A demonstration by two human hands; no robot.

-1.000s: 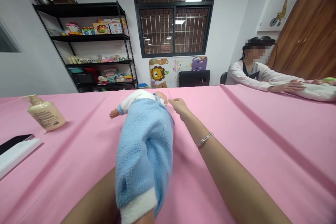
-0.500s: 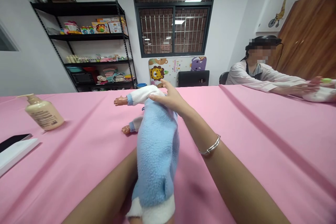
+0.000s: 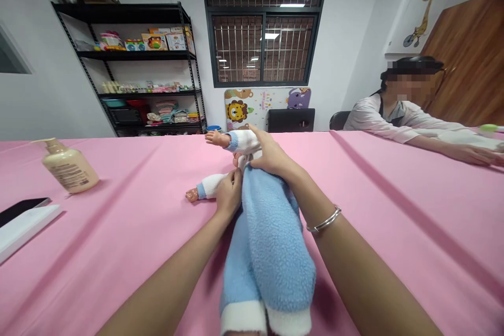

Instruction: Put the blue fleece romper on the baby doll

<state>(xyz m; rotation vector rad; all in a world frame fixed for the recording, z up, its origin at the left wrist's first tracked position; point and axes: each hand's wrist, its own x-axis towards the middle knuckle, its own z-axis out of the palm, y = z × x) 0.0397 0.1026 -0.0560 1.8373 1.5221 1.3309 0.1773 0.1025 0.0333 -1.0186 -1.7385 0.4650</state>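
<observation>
A baby doll (image 3: 268, 236) in a fluffy light-blue suit with white cuffs lies on the pink tablecloth (image 3: 137, 220), legs towards me. My left hand (image 3: 229, 194) is closed on the doll's chest beside its near arm. My right hand (image 3: 270, 156) grips the doll's upper body at the far shoulder, fingers curled over the white sleeve. One doll arm sticks up at the back, the other points left. The doll's head is hidden behind my hands. A silver bangle circles my right wrist.
A cream pump bottle (image 3: 69, 168) stands at the left. A white box with a dark phone on it (image 3: 23, 220) lies at the left edge. Another person (image 3: 401, 110) sits at the right, arms on the table. A black shelf of toys (image 3: 134, 68) stands behind.
The doll has been turned and laid down with its legs towards me. My left hand came out from under it and now grips its chest; my right hand closed on its shoulder.
</observation>
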